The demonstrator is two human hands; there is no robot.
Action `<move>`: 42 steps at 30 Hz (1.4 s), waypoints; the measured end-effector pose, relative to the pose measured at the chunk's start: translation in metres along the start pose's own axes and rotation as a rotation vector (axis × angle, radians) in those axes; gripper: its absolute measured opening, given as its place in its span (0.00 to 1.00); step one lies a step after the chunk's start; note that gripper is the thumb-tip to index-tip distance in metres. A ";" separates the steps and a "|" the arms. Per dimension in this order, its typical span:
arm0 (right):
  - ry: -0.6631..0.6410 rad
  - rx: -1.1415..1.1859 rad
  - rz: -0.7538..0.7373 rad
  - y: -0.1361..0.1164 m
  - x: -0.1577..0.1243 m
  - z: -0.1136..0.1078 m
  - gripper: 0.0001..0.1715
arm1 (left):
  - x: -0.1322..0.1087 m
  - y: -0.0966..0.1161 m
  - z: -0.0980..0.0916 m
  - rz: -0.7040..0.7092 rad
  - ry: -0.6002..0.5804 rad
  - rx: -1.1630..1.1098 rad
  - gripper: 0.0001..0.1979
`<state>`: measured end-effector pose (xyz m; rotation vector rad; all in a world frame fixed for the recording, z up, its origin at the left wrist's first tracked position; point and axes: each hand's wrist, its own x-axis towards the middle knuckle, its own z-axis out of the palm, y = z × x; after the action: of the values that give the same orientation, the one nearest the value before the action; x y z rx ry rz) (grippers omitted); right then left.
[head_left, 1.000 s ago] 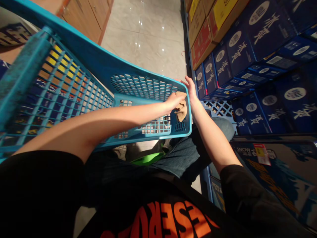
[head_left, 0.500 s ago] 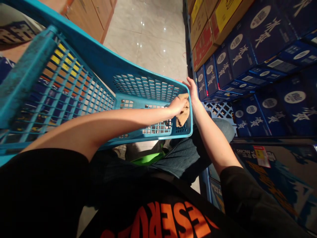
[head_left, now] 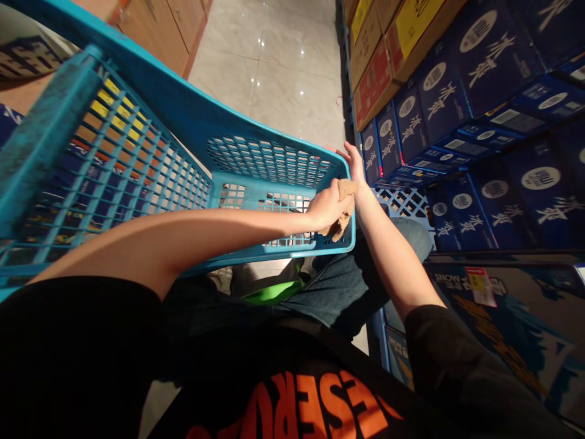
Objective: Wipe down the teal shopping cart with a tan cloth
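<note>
A blue plastic basket (head_left: 256, 131) with grid walls lies on its side across my lap, its far end at the right. Inside that end, my left hand (head_left: 328, 208) is closed on a tan cloth (head_left: 346, 204), which is bunched under the fingers and touches the end wall near the rim. My right hand (head_left: 353, 163) is outside the same end, at its upper corner, with the thumb and fingers partly apart around the rim. The fingertips behind the basket wall are mostly hidden.
Stacked dark blue boxes (head_left: 443, 97) and brown cartons (head_left: 377, 61) line the right side. A pale tiled floor (head_left: 269, 61) runs ahead. Wooden cabinets (head_left: 155, 36) stand at the upper left. Something green (head_left: 274, 292) lies below the basket by my jeans.
My left hand has moved slightly down with the cloth, which is now more bunched and reaches over the end rim. My right hand and the basket have hardly moved.
</note>
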<state>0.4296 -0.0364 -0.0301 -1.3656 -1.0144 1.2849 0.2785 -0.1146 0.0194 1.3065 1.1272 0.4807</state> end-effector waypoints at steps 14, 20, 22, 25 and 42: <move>0.006 -0.102 -0.110 0.013 0.011 -0.004 0.41 | -0.008 0.017 -0.020 0.324 -0.208 0.781 0.18; 0.139 -0.231 -0.306 0.001 -0.002 0.005 0.39 | -0.044 0.017 -0.034 0.441 -0.564 0.788 0.11; 0.149 -0.240 -0.314 -0.003 -0.001 0.007 0.38 | -0.044 0.017 -0.040 0.474 -0.611 0.718 0.05; 0.205 -0.201 -0.302 -0.008 0.000 0.011 0.37 | -0.040 0.014 -0.040 0.528 -0.605 0.613 0.13; 0.091 0.302 0.142 -0.018 -0.009 0.017 0.29 | -0.062 0.024 -0.026 0.697 -0.688 0.943 0.19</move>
<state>0.4122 -0.0399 -0.0101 -1.2655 -0.6404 1.4034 0.2366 -0.1462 0.0679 2.4637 0.2389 -0.0814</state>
